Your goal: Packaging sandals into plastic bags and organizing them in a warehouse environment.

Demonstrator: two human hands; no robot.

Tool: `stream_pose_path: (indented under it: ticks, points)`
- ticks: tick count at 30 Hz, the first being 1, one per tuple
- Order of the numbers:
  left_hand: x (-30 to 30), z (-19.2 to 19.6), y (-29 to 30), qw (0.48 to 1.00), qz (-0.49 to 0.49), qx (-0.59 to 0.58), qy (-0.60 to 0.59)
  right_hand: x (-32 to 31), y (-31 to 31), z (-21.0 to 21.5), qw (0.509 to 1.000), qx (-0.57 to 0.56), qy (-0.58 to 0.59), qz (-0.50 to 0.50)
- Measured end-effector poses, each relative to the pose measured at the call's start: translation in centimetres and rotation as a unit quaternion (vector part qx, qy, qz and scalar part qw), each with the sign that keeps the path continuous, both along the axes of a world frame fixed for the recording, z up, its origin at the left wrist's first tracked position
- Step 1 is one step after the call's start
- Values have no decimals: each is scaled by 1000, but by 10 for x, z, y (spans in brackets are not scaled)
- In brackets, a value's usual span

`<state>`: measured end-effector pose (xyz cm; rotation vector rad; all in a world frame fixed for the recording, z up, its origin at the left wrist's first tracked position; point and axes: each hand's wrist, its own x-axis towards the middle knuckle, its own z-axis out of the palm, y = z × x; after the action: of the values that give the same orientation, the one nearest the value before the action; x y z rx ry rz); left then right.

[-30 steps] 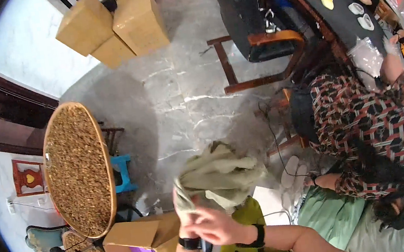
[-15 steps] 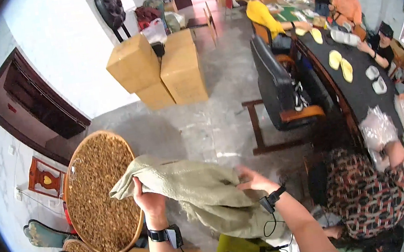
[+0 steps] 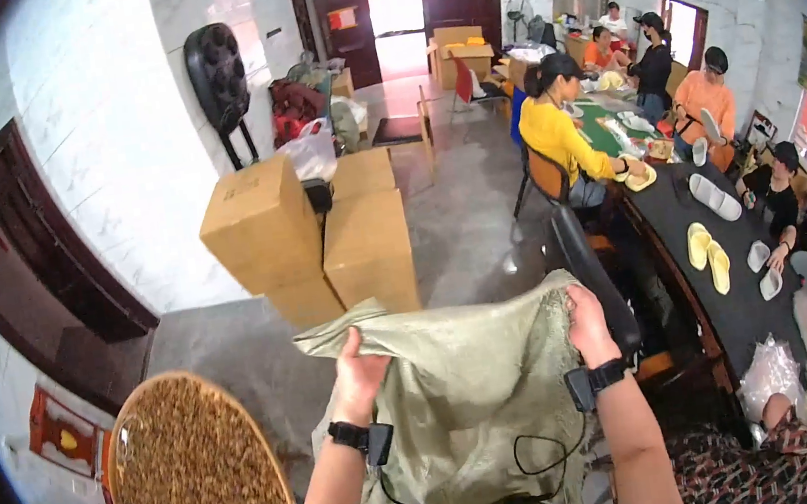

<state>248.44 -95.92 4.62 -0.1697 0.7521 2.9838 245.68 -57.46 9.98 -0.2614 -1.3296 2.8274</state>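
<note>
A pale green woven sack (image 3: 469, 375) hangs spread between my two hands, its top edge stretched across and its lower part draping down toward my lap. My left hand (image 3: 360, 373) is closed on the sack's left upper corner, with the thumb up. At the frayed right upper edge, my right hand (image 3: 589, 325) grips the cloth. Both wrists carry black strapped devices with thin cables. The inside of the sack and my fingertips behind the cloth are hidden.
A round basket (image 3: 280, 474) of brown dried pieces stands at the lower left. Cardboard boxes (image 3: 368, 246) are stacked ahead. Right of me are a black chair (image 3: 596, 274) and a long dark table (image 3: 665, 210) with yellow and white slippers, where several people sit. One person in a patterned shirt (image 3: 743, 472) is close by.
My hands have risen and moved right, and the right hand now grips the edge. The sack went from a bunched sideways drape to spread out. My view has tilted up.
</note>
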Motion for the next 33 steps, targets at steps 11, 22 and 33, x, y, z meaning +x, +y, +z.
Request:
stream_pose_path:
  ticks: [11,22,33]
  points:
    - [-388,21,160,968,-248,31,-21,-257,-15,97,973,212,90,-21]
    - [-753,45,241,882,-468,46,28,-551,-11,157,960,209,156,-99]
    - [-1060,86,308,623,-257,-688,270,-890,80,154,930,222,183,-228]
